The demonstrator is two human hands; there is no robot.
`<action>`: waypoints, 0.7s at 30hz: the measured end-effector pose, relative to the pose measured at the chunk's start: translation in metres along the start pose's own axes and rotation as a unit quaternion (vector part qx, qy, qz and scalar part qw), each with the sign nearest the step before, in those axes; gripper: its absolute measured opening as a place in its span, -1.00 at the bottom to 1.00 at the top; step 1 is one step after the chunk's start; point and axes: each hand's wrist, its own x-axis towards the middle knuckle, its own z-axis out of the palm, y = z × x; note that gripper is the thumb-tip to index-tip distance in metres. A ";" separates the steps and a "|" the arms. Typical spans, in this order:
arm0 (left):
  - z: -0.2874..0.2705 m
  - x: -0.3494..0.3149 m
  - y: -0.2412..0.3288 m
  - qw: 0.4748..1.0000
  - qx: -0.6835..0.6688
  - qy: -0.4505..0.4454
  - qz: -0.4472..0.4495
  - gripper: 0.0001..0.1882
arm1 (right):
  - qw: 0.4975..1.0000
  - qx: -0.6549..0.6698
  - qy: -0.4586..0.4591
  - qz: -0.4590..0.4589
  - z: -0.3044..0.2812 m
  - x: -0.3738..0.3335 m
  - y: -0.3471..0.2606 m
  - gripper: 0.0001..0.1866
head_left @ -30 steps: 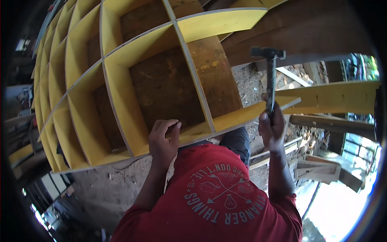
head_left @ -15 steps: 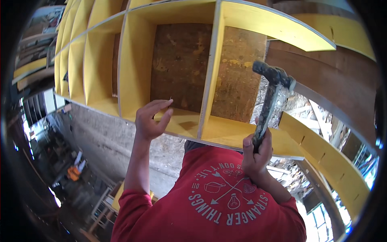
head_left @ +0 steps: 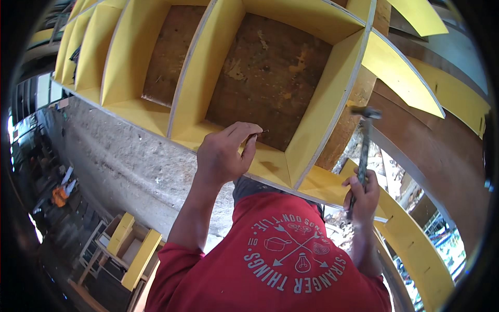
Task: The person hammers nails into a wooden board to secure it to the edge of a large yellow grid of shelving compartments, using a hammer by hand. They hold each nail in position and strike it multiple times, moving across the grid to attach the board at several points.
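Head view: a nail [head_left: 261, 132] is pinched between the fingertips of the left hand [head_left: 224, 153], just above the lower edge of a yellow shelf compartment [head_left: 332, 104]. Further right, a hammer [head_left: 363, 151] is gripped by the closed right hand [head_left: 362, 193], raised beside the divider in open space.

Left hand [head_left: 224, 154] sits at the mouth of the big square compartment [head_left: 270, 78], pinching a nail [head_left: 261, 132] just above the yellow lower shelf board [head_left: 265, 164]. There's open room inside that cell, up to the brown back panel; the yellow dividers [head_left: 193, 78] wall it in on both sides. The right divider [head_left: 332, 104] stands between the two hands. Right hand [head_left: 361, 190] holds the hammer [head_left: 364, 151] upright outside the frame, head close to the brown timber edge [head_left: 358, 119]. Free space opens below, toward the concrete ledge [head_left: 119, 156].
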 end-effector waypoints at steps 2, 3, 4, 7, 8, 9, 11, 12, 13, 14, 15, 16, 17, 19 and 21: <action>-0.001 0.005 -0.004 1.000 -0.002 0.007 0.018 -0.81 | 0.991 -0.116 -0.035 0.062 -0.012 0.017 -0.022 -0.72; -0.002 0.006 -0.003 1.000 -0.002 0.008 0.023 -0.81 | 0.973 -0.209 -0.071 0.064 -0.021 0.025 -0.029 -0.70; -0.003 0.006 -0.002 1.000 -0.001 0.006 0.030 -0.80 | 0.947 -0.296 -0.105 0.068 -0.024 0.030 -0.035 -0.67; -0.007 0.009 0.004 1.000 -0.018 -0.015 0.014 -0.76 | 0.909 -0.364 -0.172 0.108 -0.005 0.038 -0.052 -0.65; -0.007 0.010 0.004 0.999 -0.020 -0.019 0.022 -0.76 | 0.889 -0.389 -0.216 0.107 0.002 0.040 -0.054 -0.65; -0.007 0.008 0.003 0.999 -0.022 -0.020 0.018 -0.77 | 0.873 -0.418 -0.235 0.084 0.009 0.039 -0.059 -0.65; -0.006 0.005 0.002 0.999 -0.024 -0.022 0.023 -0.77 | 0.876 -0.436 -0.201 0.054 0.007 0.024 -0.060 -0.66; -0.006 0.004 0.002 0.999 -0.027 -0.022 0.027 -0.79 | 0.874 -0.454 -0.172 0.027 0.006 0.015 -0.058 -0.67; -0.006 0.003 0.001 0.999 -0.031 -0.022 0.032 -0.81 | 0.877 -0.457 -0.145 -0.022 -0.005 0.006 -0.046 -0.71; -0.005 0.003 0.001 0.998 -0.031 -0.025 0.043 -0.81 | 0.881 -0.452 -0.136 -0.023 -0.008 -0.009 -0.043 -0.71; -0.004 0.003 0.002 0.998 -0.034 -0.016 0.052 -0.82 | 0.895 -0.436 -0.065 -0.065 -0.012 -0.027 -0.042 -0.71; -0.004 0.003 0.002 0.998 -0.038 -0.005 0.059 -0.84 | 0.902 -0.419 0.006 -0.107 -0.016 -0.044 -0.042 -0.70; -0.004 0.002 0.002 0.997 -0.039 -0.007 0.070 -0.84 | 0.894 -0.407 0.021 -0.187 -0.019 -0.062 -0.040 -0.66; -0.005 0.000 0.002 0.995 -0.048 0.009 0.088 -0.87 | 0.943 -0.284 0.032 -0.171 -0.031 -0.101 -0.027 -0.65; -0.007 -0.001 0.005 0.991 -0.046 0.027 0.126 -0.88 | 0.990 -0.031 -0.017 -0.139 -0.029 -0.135 -0.009 -0.52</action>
